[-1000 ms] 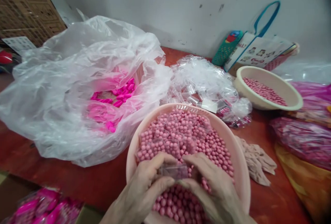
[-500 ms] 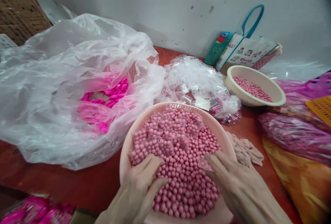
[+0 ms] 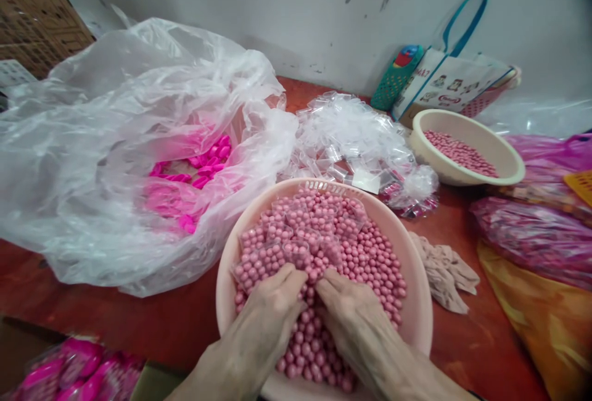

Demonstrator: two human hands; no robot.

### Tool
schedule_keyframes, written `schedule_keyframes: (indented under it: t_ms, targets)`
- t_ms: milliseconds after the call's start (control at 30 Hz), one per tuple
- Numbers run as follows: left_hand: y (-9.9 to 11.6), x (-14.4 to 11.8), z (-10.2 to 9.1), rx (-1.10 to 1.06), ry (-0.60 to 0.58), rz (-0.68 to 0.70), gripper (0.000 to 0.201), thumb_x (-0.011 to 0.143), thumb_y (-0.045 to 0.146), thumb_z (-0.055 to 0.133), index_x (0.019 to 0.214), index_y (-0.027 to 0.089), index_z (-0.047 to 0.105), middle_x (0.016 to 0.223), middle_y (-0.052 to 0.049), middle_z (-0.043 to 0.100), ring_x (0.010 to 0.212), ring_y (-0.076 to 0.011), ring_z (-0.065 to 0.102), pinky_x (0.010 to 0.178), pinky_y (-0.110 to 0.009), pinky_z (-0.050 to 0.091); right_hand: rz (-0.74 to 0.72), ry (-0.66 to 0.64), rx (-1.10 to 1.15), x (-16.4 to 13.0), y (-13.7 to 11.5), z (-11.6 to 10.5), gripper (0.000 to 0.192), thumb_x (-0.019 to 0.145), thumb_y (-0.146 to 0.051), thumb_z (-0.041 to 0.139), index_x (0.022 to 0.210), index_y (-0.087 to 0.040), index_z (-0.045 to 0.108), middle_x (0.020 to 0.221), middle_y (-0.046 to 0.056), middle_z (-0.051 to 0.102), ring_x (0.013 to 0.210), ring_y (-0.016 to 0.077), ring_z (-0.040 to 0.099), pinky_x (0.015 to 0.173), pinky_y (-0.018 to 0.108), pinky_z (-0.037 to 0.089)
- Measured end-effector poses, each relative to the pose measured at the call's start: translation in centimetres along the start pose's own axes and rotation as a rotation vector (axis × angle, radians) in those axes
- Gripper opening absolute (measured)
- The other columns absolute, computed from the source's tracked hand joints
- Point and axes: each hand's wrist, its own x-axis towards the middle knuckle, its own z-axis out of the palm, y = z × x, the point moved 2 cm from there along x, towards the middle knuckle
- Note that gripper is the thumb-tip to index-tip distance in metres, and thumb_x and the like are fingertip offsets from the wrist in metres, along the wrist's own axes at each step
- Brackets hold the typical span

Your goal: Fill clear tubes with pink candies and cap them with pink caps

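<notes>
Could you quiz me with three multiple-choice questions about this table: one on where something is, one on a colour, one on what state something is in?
1. Where is the cream bowl?
A. At the far right, near the tote bag
B. Inside the big plastic bag
C. On the floor

2. What colour are the balls in the near basin?
A. Blue
B. Pale pink
C. Green

3. How are the two hands placed?
A. Both raised off the table
B. One holds the cream bowl
C. Both pressed into the balls, fingertips together

Answers:
1. A, it sits on the table's far right, just before the tote bag.
2. B, they are pale pink, duller than the bright pink pieces in the big plastic bag.
3. C, the left hand and right hand rest on the heap, tips meeting mid-basin.
</notes>
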Motion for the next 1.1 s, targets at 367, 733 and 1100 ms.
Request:
schedule_keyframes:
  t_ms: [367,733,1100]
  targets:
    - [0.0,0.0,-1.6,-0.409,0.048,-0.051,0.018,0.076,0.008,0.059,0.090,0.016,0.067,0.082,-0.002,0.065,0.074,-0.0158,0.062,0.063,-0.022,0.047,0.198,0.035,0.458,1.2,0.9,-2.5,0.009,0.086,-0.027,0.063,0.083,-0.018,0.064,0.075,0.001,0.061,0.068,0.0152,0.057,0.059,0.024,0.040]
    - [0.6,0.1,-1.9,-0.364,0.014,-0.095,0.037,0.065,0.011,0.076,0.100,0.018,0.069,0.088,-0.001,0.072,0.081,-0.0190,0.064,0.075,-0.025,0.047,0.464,0.082,0.871,0.3,-0.7,-1.6,0.032,0.082,-0.026,0.066,0.113,-0.022,0.058,0.100,0.004,0.066,0.088,0.0191,0.063,0.069,0.025,0.052]
    - [0.5,0.1,-1.9,-0.807,-0.250,-0.339,0.026,0.070,0.006,0.061,0.090,0.021,0.067,0.069,0.007,0.055,0.064,-0.0098,0.046,0.058,-0.017,0.036,0.376,-0.067,0.866,1.4,-0.4,-2.7,0.027,0.096,-0.036,0.046,0.107,-0.024,0.067,0.065,-0.002,0.065,0.044,0.0109,0.057,0.042,0.019,0.043]
